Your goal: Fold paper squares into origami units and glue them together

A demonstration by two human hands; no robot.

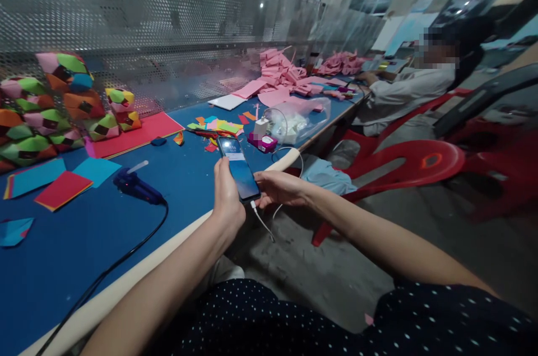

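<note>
My left hand (228, 193) is closed around the left side of a smartphone (239, 168), thumb along its edge. The phone is tilted, its screen lit with a blue lock screen. At its lower right corner my right hand (279, 188) has its fingers bent against the phone, partly hidden behind it. A white charging cable (263, 224) hangs from the phone's bottom edge, close to my right fingertips; whether its plug is fully in, I cannot tell. Both hands are just off the front edge of the blue table (185, 176).
Left on the table are a glue gun (140, 186) with a black cord, coloured paper squares (63, 186) and folded paper blocks (67, 101). Beyond lie a purple box (263, 142), a plastic bag (298, 120) and pink paper pieces (281, 73). Red chairs (412, 162) and a seated person (412, 87) are right.
</note>
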